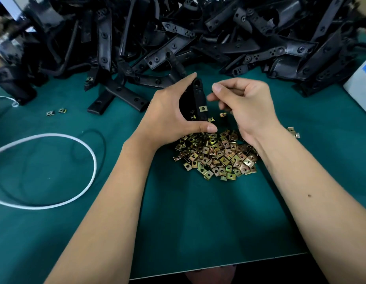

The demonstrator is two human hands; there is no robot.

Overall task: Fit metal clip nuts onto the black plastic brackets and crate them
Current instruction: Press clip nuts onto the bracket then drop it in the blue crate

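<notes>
Head view: left hand (pixel 169 111) grips a black bracket (pixel 198 99) upright above the clip nuts (pixel 217 154) heaped on the bench (pixel 198 222), keeping supply near; right hand (pixel 243 105) curls beside it, contents hidden.

We are losing the bracket pile (pixel 198 27) past the top edge; our right hand's (pixel 245 107) fingertips are hiding underneath.

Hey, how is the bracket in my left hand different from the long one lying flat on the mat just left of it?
The held bracket stands upright, gripped by the left hand; the flat bracket lies untouched on the green mat. The held bracket carries a brass clip nut at its lower end; the flat bracket shows only bare holes. Both are black plastic with round holes.
</notes>
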